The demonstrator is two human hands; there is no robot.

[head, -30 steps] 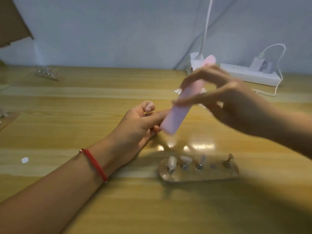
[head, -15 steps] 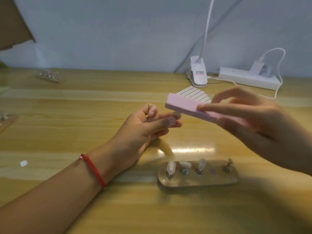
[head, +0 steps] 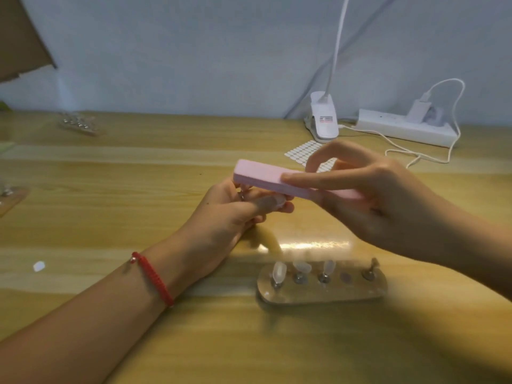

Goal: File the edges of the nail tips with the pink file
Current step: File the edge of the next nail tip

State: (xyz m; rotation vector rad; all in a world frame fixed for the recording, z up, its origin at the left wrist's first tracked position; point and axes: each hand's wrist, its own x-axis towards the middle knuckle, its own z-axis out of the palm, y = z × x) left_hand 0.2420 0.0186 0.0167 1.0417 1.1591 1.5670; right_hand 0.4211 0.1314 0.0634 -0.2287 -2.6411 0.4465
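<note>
Glossy wooden worktop (head: 110, 212) runs back to a grey wall, with a clip lamp (head: 324, 117) and power strip (head: 401, 128) far right. Since half a second ago the pink file (head: 266, 176), gripped by the right hand (head: 374, 200), has slid left over the left hand (head: 230, 214), which pinches a small metal stem (head: 242, 194). The stand (head: 346, 293) of nail tips (head: 278, 271) lies nearer; bare wood spreads left.

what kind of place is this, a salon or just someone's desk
Likely a home nail-craft desk rather than a salon: a wooden table with a clip-on lamp, a power strip and a small nail-tip stand.
</note>
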